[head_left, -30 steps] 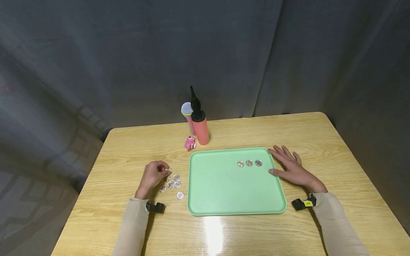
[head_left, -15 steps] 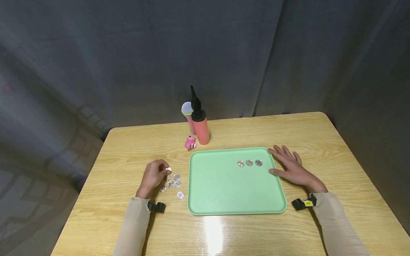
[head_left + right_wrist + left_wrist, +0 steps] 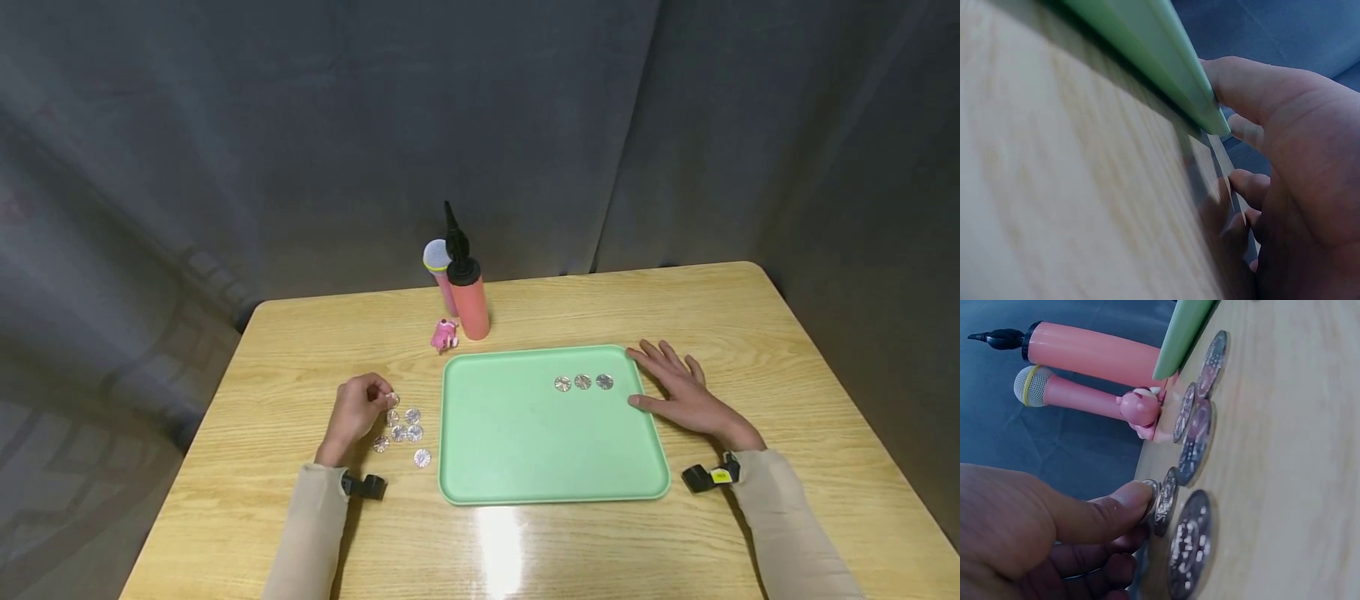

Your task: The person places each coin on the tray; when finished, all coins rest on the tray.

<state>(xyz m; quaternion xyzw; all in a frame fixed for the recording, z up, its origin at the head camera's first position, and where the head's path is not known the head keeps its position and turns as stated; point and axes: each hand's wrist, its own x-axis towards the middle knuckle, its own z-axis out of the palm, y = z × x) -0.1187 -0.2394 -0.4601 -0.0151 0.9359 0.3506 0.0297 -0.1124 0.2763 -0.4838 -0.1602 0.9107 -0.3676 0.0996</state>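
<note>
A green tray (image 3: 525, 450) lies on the wooden table, with three silvery coins (image 3: 582, 382) in a row near its far right corner. Several more coins (image 3: 406, 431) lie loose on the table left of the tray. My left hand (image 3: 357, 408) hovers over that cluster and pinches one coin (image 3: 392, 400) between thumb and fingers. The left wrist view shows the thumb (image 3: 1104, 509) pressed on the coin (image 3: 1151, 489), with the other coins (image 3: 1188, 540) beside it. My right hand (image 3: 678, 392) lies flat on the table, its thumb against the tray's right rim (image 3: 1166, 69).
Behind the tray stand a salmon hand pump (image 3: 469, 300) with a black nozzle and a pink microphone (image 3: 437, 260). A small pink toy (image 3: 445, 334) sits in front of them. Dark curtain surrounds the table; its edges run at left, right and near.
The left hand and its pinched coin have shifted very slightly to the left. The right hand and the coins on the tray have not moved.
</note>
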